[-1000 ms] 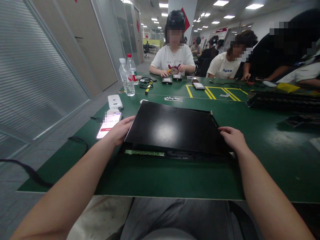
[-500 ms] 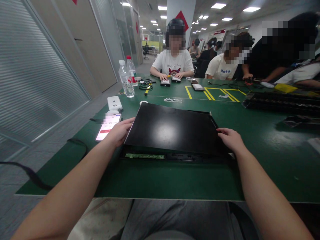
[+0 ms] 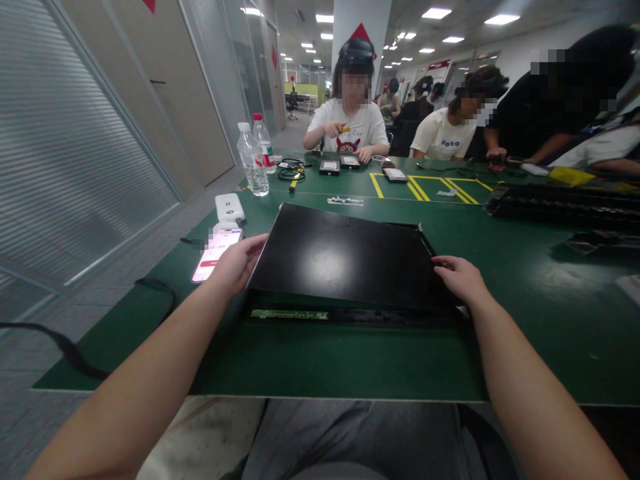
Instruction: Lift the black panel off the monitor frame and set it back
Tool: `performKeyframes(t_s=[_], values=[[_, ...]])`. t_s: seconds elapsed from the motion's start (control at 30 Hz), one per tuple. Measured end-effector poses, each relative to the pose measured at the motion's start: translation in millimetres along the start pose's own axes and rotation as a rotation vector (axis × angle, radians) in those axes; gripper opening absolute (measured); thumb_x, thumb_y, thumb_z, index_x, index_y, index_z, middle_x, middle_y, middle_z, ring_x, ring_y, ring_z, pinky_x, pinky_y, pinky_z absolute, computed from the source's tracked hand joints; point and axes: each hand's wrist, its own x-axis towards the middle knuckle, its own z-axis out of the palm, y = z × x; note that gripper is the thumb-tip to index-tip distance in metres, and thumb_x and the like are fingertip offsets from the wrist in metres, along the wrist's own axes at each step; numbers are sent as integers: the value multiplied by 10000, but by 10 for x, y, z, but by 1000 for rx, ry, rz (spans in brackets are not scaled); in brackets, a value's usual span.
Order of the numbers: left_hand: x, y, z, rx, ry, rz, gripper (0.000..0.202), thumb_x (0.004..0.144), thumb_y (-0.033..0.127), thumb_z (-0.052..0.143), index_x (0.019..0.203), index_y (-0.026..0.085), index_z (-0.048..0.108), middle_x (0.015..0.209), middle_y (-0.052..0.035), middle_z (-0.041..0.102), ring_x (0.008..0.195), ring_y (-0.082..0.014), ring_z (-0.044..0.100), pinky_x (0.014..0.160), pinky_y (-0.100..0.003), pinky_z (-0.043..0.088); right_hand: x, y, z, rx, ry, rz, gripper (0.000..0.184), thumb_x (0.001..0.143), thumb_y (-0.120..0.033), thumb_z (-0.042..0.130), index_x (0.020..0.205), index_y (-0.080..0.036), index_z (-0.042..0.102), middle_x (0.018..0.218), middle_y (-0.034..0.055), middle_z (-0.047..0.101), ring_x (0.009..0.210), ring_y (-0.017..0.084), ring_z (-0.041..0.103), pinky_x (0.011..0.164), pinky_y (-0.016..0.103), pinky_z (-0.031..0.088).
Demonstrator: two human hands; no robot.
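A glossy black display panel (image 3: pixel 345 257) lies tilted over a black frame (image 3: pixel 390 316), its left side raised. A narrow green circuit board (image 3: pixel 289 315) shows along the frame's near edge. My left hand (image 3: pixel 243 263) grips the panel's left edge, with the fingers partly hidden behind it. At the right edge, my right hand (image 3: pixel 459 277) is closed with thumb and fingers at the corner where panel and frame meet; whether it pinches the panel, the frame or both, I cannot tell.
Left of the panel are a lit phone (image 3: pixel 216 255) and a white power bank (image 3: pixel 230 208). Two water bottles (image 3: pixel 254 163) stand farther back. Across the table a co-worker (image 3: pixel 347 127) holds a screwdriver (image 3: pixel 350 127) above hard drives (image 3: pixel 330 167). Black parts (image 3: pixel 560 207) lie at right.
The panel's raised left side has shifted very slightly left with my left hand. My right hand stays put. Opposite, the co-worker has lifted a hand with the screwdriver off the drives.
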Motion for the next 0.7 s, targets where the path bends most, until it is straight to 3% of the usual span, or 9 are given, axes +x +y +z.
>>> performKeyframes(t_s=[0.23,0.4,0.53,0.7], values=[[-89,9,-37,111,-146,97,437,660,125,802,1095,164,782,971,-88,820,871,-269,785,664,-278,643,9,1,3,3,5,0,418,770,-333,594,1131,-209,766,1011,86,712,854,230,640,816,368,492],[-83,2,-62,100,-191,142,504,651,180,832,1151,175,770,1063,-93,811,950,-279,775,740,-291,645,-53,-106,-52,48,8,44,435,804,-354,578,1178,-203,740,946,66,714,818,229,643,807,374,503],[-111,1,-40,77,-241,192,550,646,209,846,1188,179,754,1163,-94,787,1080,-316,735,876,-360,629,-89,-185,-95,125,33,100,411,840,-367,577,1172,-191,746,1041,102,744,937,252,674,874,374,511],[-182,25,6,90,-238,235,612,644,205,839,1245,196,723,1203,-101,771,1217,-367,660,960,-429,594,-73,-162,-96,230,88,158,332,853,-407,593,1015,-197,793,1134,129,745,1109,304,662,970,406,498]])
